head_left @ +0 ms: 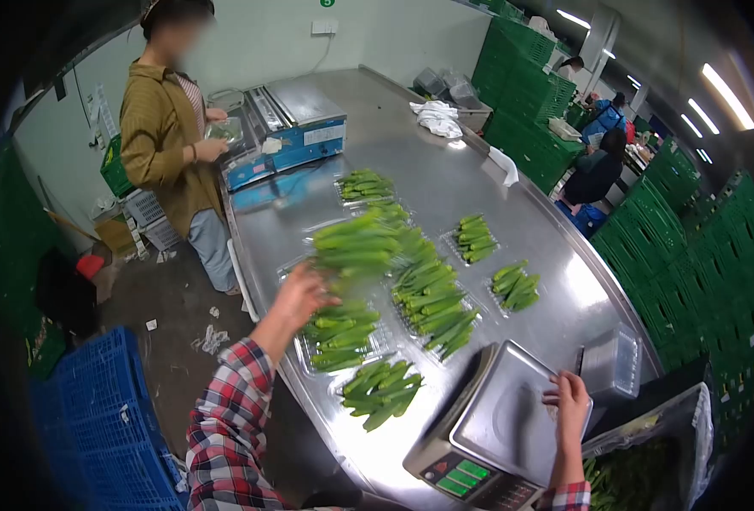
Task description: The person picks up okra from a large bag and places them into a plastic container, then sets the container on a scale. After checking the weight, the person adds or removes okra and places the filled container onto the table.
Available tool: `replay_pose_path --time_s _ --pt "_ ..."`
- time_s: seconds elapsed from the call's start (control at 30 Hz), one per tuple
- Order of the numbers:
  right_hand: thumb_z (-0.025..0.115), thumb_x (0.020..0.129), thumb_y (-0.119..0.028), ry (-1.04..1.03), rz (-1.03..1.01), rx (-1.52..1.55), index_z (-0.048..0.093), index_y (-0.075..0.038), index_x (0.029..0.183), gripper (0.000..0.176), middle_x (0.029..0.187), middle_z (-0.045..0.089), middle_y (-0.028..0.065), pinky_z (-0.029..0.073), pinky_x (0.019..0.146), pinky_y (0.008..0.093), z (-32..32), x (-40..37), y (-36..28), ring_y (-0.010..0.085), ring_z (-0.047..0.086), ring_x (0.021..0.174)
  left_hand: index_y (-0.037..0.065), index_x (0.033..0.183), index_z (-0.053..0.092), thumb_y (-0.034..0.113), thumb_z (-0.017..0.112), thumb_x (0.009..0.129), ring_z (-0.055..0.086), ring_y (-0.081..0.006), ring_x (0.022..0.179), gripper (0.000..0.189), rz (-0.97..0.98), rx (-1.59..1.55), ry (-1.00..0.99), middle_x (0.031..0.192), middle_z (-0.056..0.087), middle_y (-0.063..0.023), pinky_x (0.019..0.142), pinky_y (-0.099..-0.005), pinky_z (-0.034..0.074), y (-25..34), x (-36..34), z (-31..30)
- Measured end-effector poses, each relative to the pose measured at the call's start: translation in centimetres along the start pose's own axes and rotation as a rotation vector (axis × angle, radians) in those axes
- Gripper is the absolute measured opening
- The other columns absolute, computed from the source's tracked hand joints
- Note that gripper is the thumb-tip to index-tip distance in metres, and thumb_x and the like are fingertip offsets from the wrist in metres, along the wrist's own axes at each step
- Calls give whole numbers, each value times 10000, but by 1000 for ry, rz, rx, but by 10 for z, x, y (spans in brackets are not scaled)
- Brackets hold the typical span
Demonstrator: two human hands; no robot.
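My left hand (303, 298) reaches over the left side of the steel table, its fingers smeared by motion. Just beyond it is a motion-blurred tray of green okra (357, 244); I cannot make out whether the fingers still touch it. Nearer me lie another clear tray of okra (341, 335) and a bunch of okra (383, 392). My right hand (569, 396) hovers at the right edge of the digital scale's metal pan (513, 409), fingers apart and loosely bent, holding nothing visible. Green digits glow on the scale's display (464, 477).
More okra trays (475, 238) sit mid-table. Clear empty trays (613, 362) are stacked right of the scale, by a lined crate (650, 460). A blue wrapping machine (287, 136) stands far left, beside a person (168, 136) holding a tray. Green crates (675, 255) line the right.
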State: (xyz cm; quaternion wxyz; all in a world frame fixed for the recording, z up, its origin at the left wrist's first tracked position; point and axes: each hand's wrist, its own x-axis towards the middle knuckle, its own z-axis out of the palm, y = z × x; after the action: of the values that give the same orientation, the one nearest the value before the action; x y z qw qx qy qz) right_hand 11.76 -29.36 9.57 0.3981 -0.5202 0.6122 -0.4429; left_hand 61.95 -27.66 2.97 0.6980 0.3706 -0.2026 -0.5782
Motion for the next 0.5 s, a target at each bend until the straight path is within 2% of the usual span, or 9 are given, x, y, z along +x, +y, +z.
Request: replay_pose_path --time_s 0.13,0.23,0.27,0.3,0.33,0.37,0.43,0.47,0.5 --pt "513 894 -202 221 -6 -32 555 14 962 230 762 621 98 460 470 234 -57 24 34 128 568 550 107 1355 176 -4 467 821 504 -266 989 619 138 -7 227 1235 429 -162 785 -554 477 24 59 -86" --pt "523 893 -188 334 -55 -62 557 -2 932 193 686 595 55 446 486 222 -95 45 62 101 531 524 95 1321 216 3 467 831 510 -288 940 558 168 -49 478 1223 424 -157 772 -555 483 28 90 -114" --pt "523 897 -177 342 -85 -57 556 -11 921 171 710 586 39 438 526 211 -106 53 70 77 517 565 85 1314 217 10 455 843 516 -281 890 533 152 -53 504 1207 435 -157 768 -540 488 28 96 -115" --pt "514 902 -167 341 -156 -87 553 13 955 192 826 590 58 456 659 231 -118 61 80 104 548 723 75 1308 217 17 444 856 521 -275 840 509 133 -56 532 1191 446 -158 765 -526 494 29 100 -114" --pt "507 900 -157 380 -237 -269 535 29 1012 218 920 580 88 449 733 255 -123 70 80 148 555 809 65 1301 218 23 432 868 526 -268 790 485 114 -59 560 1175 456 -158 761 -511 499 28 105 -115" --pt "500 899 -146 414 -317 -452 517 45 1069 256 1015 570 118 443 808 278 -127 80 79 193 562 896 58 1292 232 24 433 867 521 -291 825 472 98 -53 573 1147 454 -154 769 -514 496 26 110 -119" --pt "492 889 -128 557 -498 -955 468 57 1143 314 1112 529 166 415 876 312 -130 102 78 264 547 972 45 1274 258 25 435 865 510 -338 894 446 64 -40 602 1092 451 -145 786 -520 491 21 120 -134" --pt "488 884 -119 618 -588 -1208 444 63 1180 349 1161 508 191 402 911 329 -133 113 82 300 540 1010 42 1259 285 36 450 858 509 -318 882 433 32 7 623 1059 448 -134 751 -500 492 20 131 -147" --pt "480 876 -102 608 -550 -1237 429 59 1195 362 1164 499 203 408 904 348 -141 125 94 318 536 1009 38 1245 311 47 464 852 507 -299 871 421 -3 55 648 1025 445 -123 717 -479 494 18 143 -163"
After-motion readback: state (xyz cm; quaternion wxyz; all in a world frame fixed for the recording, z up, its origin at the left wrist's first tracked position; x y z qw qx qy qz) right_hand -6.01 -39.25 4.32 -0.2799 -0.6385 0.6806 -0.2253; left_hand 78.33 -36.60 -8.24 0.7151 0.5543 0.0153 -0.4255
